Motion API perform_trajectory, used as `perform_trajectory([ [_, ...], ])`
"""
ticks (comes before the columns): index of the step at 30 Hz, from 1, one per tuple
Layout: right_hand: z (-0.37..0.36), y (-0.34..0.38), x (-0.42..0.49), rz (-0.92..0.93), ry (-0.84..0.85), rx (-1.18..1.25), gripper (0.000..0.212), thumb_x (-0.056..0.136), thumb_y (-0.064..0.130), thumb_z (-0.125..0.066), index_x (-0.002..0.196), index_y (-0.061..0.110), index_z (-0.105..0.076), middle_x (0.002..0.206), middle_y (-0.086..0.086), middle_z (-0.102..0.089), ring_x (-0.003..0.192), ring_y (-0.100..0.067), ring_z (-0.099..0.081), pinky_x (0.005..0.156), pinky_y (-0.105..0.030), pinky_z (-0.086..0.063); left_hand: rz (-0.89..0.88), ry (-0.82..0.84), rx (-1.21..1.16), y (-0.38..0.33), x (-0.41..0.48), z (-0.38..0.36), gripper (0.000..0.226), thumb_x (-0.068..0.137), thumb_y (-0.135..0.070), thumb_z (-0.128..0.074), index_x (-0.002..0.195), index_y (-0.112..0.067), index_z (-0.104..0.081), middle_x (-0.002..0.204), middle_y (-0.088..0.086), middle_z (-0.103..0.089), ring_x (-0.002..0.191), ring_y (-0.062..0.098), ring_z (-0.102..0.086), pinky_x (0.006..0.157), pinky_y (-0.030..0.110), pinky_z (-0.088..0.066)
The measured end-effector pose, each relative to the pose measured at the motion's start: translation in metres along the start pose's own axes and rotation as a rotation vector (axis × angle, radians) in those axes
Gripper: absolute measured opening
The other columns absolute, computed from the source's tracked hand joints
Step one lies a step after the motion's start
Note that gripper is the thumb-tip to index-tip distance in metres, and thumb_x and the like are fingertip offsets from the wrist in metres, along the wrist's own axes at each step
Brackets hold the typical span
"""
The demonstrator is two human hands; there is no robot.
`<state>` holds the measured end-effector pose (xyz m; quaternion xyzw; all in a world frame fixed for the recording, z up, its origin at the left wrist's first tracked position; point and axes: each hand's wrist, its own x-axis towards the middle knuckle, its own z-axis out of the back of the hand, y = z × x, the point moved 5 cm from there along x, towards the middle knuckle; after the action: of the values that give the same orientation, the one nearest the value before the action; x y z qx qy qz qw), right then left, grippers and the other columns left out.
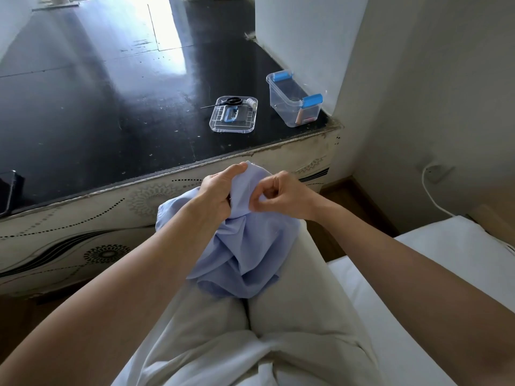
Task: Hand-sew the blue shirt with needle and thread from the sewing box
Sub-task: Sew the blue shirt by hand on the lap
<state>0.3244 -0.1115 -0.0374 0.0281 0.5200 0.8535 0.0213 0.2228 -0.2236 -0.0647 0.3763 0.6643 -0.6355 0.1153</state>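
In the head view, the blue shirt (242, 246) lies bunched on your lap, and its upper fold is lifted up between both hands. Your left hand (220, 188) has its grip clamped on this fold, with the thumb on top, and it holds the cloth up. Your right hand (281, 196) has curled fingers, and thumb and forefinger are pinched together against the shirt, just beside the left hand. The needle is too small to see, so I cannot tell if it is inside this pinch.

On the black tabletop (111, 112), well apart from your hands, the sewing box (292, 104) stands open. Its lid (233, 118) lies near it, with the scissors (230, 101) and a white spool (252, 103) on it.

I judge that you are in the stitching step. The next move calls for a steady left hold, so the fold stays tight, and a short pull with the right pinch.
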Motion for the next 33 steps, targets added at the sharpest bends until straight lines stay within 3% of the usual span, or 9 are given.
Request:
perform_trajectory([
  [4,-0.004,-0.006,-0.007,-0.142,0.151,0.059,0.012,0.087,0.014,-0.073,0.093,0.004,-0.073,0.076,-0.012,-0.065,0.067,-0.016,-0.054,0.064,-0.027,-0.048,0.012,0.007,-0.013,0.002,0.003,0.001,0.084,0.031,-0.039,-0.091,0.105,-0.006,-0.07,0.107,0.018,-0.071,0.099,0.034,-0.068,0.085,0.048,-0.055],
  [7,0.011,-0.007,-0.003,-0.128,-0.071,0.073,0.016,0.088,0.016,-0.072,0.097,0.003,-0.07,0.066,0.012,-0.06,0.058,-0.002,-0.053,0.06,-0.021,-0.047,-0.023,0.015,-0.02,0.0,0.002,-0.001,0.049,0.065,-0.03,-0.087,0.103,-0.004,-0.07,0.108,0.018,-0.071,0.089,0.03,-0.067,0.074,0.036,-0.056],
  [9,0.019,-0.007,0.0,-0.114,-0.235,0.069,0.018,0.089,0.019,-0.07,0.099,0.004,-0.068,0.073,0.008,-0.062,0.062,-0.002,-0.057,0.065,-0.023,-0.052,-0.022,0.033,-0.013,0.0,0.002,-0.002,0.045,0.072,-0.027,-0.084,0.107,-0.002,-0.07,0.11,0.02,-0.07,0.089,0.03,-0.067,0.079,0.037,-0.057],
  [15,0.02,-0.004,0.008,-0.123,-0.488,-0.033,0.033,0.081,0.044,-0.074,0.086,0.011,-0.071,0.079,-0.005,-0.069,0.073,-0.023,-0.065,0.069,-0.044,-0.059,-0.022,0.102,0.039,-0.001,-0.005,-0.009,0.082,0.041,-0.036,-0.091,0.113,-0.005,-0.07,0.11,0.02,-0.071,0.105,0.035,-0.067,0.09,0.05,-0.054],
  [19,0.02,-0.004,0.011,-0.094,-0.519,-0.077,0.019,0.086,0.03,-0.073,0.083,0.011,-0.07,0.074,-0.005,-0.067,0.067,-0.017,-0.059,0.067,-0.041,-0.059,-0.016,0.134,0.071,0.0,-0.005,-0.008,0.088,0.038,-0.04,-0.091,0.116,-0.005,-0.068,0.113,0.02,-0.069,0.096,0.032,-0.067,0.09,0.049,-0.054],
  [24,0.014,0.002,0.007,-0.041,-0.287,0.006,0.015,0.089,0.019,-0.07,0.078,0.009,-0.067,0.067,-0.008,-0.059,0.06,-0.014,-0.049,0.056,-0.017,-0.045,-0.058,0.123,0.084,-0.002,-0.01,-0.007,0.035,0.08,-0.023,-0.078,0.104,0.0,-0.069,0.095,0.018,-0.069,0.079,0.025,-0.065,0.068,0.032,-0.056],
  [26,0.015,0.002,0.003,-0.019,-0.22,0.009,0.011,0.09,0.018,-0.068,0.081,0.013,-0.065,0.065,-0.01,-0.056,0.059,-0.018,-0.046,0.054,-0.018,-0.043,-0.083,0.145,0.088,-0.003,-0.014,-0.01,0.02,0.085,-0.02,-0.074,0.093,-0.002,-0.068,0.086,0.015,-0.067,0.071,0.022,-0.064,0.058,0.027,-0.053],
  [29,0.03,0.001,0.0,0.002,-0.362,0.106,0.011,0.093,0.016,-0.061,0.102,0.012,-0.064,0.057,-0.013,-0.05,0.051,-0.019,-0.042,0.049,-0.022,-0.04,-0.181,0.148,0.187,-0.008,-0.022,-0.01,0.014,0.083,-0.02,-0.075,0.074,-0.01,-0.071,0.078,0.012,-0.063,0.069,0.023,-0.057,0.058,0.025,-0.048],
  [33,0.03,0.0,0.005,-0.037,-0.28,0.09,0.029,0.096,0.011,-0.053,0.123,0.018,-0.059,0.067,-0.016,-0.058,0.051,-0.009,-0.049,0.052,-0.021,-0.047,-0.345,0.25,0.419,-0.013,-0.033,-0.013,0.007,0.086,-0.02,-0.072,0.08,-0.018,-0.076,0.076,0.005,-0.067,0.07,0.014,-0.058,0.059,0.022,-0.048],
])
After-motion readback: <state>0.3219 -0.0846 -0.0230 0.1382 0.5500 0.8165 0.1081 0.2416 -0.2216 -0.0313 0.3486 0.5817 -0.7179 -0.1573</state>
